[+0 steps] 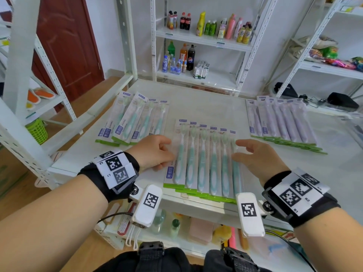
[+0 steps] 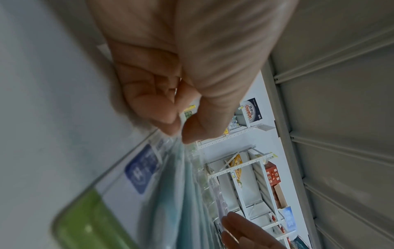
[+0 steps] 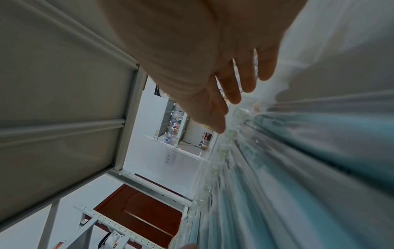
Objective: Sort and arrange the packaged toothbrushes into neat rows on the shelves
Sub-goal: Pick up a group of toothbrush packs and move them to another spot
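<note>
Head view: I'm at the squaring-up step on the near-centre row of teal toothbrush packs (image 1: 204, 161), six or so overlapped on the white shelf (image 1: 196, 107), their green ends at its near edge. My left hand (image 1: 155, 152) sits against the row's left edge with fingers curled in; my right hand (image 1: 255, 156) is at the right edge, fingers loosely spread and touching the outermost pack. A looser teal group (image 1: 133, 120) lies far left, a purple row (image 1: 282, 124) far right. Left wrist view: thumb and fingertips (image 2: 168, 118) are nipped together right at the pack edge; whether film is caught between them, I cannot tell. Right wrist view: fingers (image 3: 234, 87) straight and apart, over blurred packs. Next, I judge: nudge both sides inward evenly, then tidy the far-left group.
</note>
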Motion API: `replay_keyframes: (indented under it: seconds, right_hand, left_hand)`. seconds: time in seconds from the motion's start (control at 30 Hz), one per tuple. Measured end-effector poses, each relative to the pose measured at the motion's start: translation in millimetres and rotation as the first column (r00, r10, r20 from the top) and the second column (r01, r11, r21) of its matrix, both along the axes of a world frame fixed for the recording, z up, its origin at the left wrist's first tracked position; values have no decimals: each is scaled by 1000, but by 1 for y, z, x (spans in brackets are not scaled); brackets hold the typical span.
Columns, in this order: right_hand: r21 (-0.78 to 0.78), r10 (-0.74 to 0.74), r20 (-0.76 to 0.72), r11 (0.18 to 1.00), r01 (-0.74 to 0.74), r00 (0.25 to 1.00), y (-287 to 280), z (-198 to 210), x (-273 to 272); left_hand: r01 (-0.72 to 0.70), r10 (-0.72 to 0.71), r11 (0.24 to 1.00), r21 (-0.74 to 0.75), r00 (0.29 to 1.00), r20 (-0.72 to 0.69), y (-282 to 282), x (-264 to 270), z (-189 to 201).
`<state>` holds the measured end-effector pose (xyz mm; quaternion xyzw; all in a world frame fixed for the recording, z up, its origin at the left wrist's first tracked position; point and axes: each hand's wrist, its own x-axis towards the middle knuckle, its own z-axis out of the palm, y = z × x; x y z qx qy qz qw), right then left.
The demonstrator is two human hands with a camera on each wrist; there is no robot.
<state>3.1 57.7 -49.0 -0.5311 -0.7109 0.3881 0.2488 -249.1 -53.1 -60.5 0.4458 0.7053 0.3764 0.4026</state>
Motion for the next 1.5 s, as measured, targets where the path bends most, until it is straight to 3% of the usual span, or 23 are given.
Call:
replay_keyframes:
  seconds: [0.07,0.17,0.3,0.43,1.0,1.2,1.33,1.4,1.5]
  right_hand:
    - [-23,10,6,1000,-10,1000,0,-3,2]
    - [-48,43,15,998,-42,999,0,-8,1]
    - [-59,77,65,996,-73,995,-1,-11,0]
    - [-30,107,150,994,-104,983,-5,-12,0]
    - [-7,87,231,996,-88,969,-9,-5,0]
    - [-29,27,135,999,-24,990,-3,1,-4]
    - [-6,26,105,1000,-26,994,0,10,-13]
    - [2,41,91,999,-41,995,0,15,-20]
    - [5,82,67,997,-83,994,-1,20,-33]
  left_hand:
    - [10,-9,1000,19,996,-85,4,2,4]
    - [125,-100,991,41,922,-374,10,6,14]
    - [339,-363,930,-144,780,-510,17,14,19]
    - [408,-488,873,-268,703,-518,16,16,15]
    - [426,-488,871,-243,703,-517,22,17,13]
    - [338,-317,940,-44,820,-477,16,9,14]
    - [115,-50,985,130,906,-420,5,-16,20]
    - [-63,136,981,181,897,-420,1,-36,22]
    - [-299,347,938,175,806,-480,-3,-65,26]
